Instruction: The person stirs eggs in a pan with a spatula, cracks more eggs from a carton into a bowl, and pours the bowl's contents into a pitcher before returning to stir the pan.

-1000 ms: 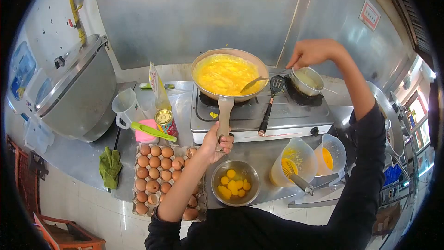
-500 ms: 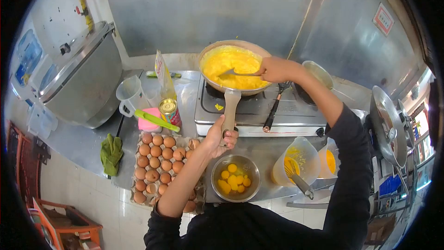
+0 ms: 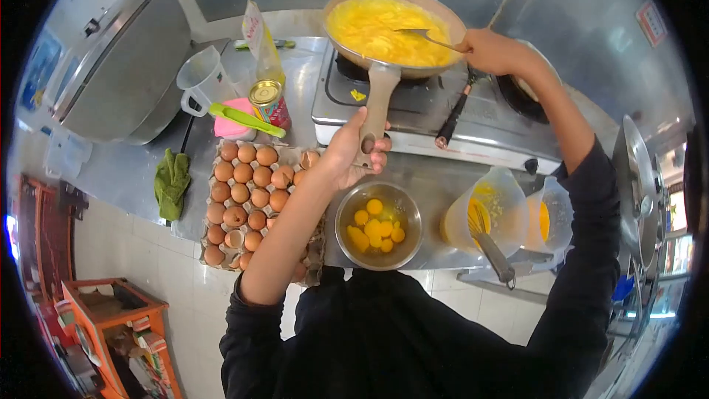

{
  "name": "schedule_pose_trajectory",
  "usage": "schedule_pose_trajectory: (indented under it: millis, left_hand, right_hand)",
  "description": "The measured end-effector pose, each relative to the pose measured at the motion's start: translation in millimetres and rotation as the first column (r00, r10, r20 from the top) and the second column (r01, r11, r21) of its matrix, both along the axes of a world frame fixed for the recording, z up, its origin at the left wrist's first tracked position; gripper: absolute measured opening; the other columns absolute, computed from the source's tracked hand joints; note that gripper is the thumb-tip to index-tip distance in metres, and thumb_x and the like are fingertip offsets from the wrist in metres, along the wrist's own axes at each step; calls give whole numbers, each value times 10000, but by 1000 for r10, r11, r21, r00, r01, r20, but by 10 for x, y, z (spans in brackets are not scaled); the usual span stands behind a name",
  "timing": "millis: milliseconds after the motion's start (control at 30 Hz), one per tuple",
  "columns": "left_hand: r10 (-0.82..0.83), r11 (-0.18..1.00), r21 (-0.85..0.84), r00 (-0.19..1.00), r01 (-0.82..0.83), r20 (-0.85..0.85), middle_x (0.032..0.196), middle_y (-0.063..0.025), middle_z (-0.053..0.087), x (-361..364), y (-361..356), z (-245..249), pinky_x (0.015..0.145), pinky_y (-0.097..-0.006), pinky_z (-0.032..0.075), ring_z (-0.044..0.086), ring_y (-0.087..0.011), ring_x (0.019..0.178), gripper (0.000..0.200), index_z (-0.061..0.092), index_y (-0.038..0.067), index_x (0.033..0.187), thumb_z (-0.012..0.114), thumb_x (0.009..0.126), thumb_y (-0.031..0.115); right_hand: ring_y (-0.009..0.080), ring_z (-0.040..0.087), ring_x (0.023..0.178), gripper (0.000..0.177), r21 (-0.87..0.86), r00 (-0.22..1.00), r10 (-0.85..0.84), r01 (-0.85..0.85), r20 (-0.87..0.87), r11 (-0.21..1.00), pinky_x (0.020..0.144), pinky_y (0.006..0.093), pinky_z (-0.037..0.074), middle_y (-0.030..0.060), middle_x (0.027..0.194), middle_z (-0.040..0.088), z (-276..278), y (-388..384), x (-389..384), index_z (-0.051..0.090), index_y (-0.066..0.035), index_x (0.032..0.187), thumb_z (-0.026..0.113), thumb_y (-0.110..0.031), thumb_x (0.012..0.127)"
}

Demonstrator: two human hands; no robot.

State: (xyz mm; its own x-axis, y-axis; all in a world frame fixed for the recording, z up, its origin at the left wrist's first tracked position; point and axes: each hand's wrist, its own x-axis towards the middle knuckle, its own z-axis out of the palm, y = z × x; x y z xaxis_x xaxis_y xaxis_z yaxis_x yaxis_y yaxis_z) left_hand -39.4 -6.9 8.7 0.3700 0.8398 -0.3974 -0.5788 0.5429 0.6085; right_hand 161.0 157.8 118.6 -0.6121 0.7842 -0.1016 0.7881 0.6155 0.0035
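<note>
My left hand [image 3: 356, 149] is closed around the beige handle [image 3: 382, 92] of a frying pan [image 3: 448, 18] over the gas stove. Soft yellow scrambled egg [image 3: 380, 29] fills much of the pan. Over its right rim reaches my right hand [image 3: 493, 52], fingers wrapped round a metal spoon [image 3: 422, 32] whose head rests in the egg. Directly below my left hand stands a steel bowl [image 3: 418, 233] of raw eggs with several whole yolks [image 3: 380, 229]. A carton [image 3: 314, 266] of brown eggs and broken shells lies partly under my left forearm.
A black-handled utensil [image 3: 454, 117] lies on the stove [image 3: 325, 107]. To the right are a plastic jug [image 3: 502, 203] with a whisk [image 3: 491, 247] and another jug [image 3: 557, 207]. Leftward are a tin can [image 3: 269, 107], green-handled tool [image 3: 247, 120], measuring jug [image 3: 205, 77] and green cloth [image 3: 172, 185].
The view has tilted down, so everything sits higher in it. The spoon has moved toward the right side of the pan with my right hand. My left hand keeps its hold on the handle.
</note>
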Motion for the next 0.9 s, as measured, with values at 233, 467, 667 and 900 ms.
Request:
schedule_pose_trajectory:
  millis: [233,467,667,900]
  left_hand:
    - [-72,997,-9,997,72,25,640,-47,423,-69,2,-7,423,-232,308,342,-103,460,364,365,111,974,201,887,425]
    - [-35,998,-45,999,36,22,578,17,341,-31,-77,63,381,-197,265,297,-57,414,365,389,101,961,219,888,415]
    - [-63,997,-24,991,67,119,579,9,342,-52,-21,-64,418,-218,285,299,-72,444,378,380,90,940,215,883,426]
    - [-49,998,-17,976,54,211,565,27,340,-45,-4,-101,407,-209,278,294,-61,432,398,412,80,903,244,875,440]
  right_hand:
    - [201,519,569,353,-206,993,-27,51,118,977,557,311,408,112,570,519,522,-559,116,546,-31,1044,500,-152,716]
    - [83,330,333,349,-424,992,-40,86,118,901,297,236,256,-4,453,396,745,-576,-404,556,-23,1040,505,-137,714]
    - [208,551,724,382,-240,946,-123,199,299,950,665,342,453,171,906,581,394,-182,-1091,562,-32,1017,548,-313,758]
    - [170,439,415,204,-22,946,-296,302,134,953,382,319,355,92,563,498,23,22,-1194,580,33,811,505,-113,691]
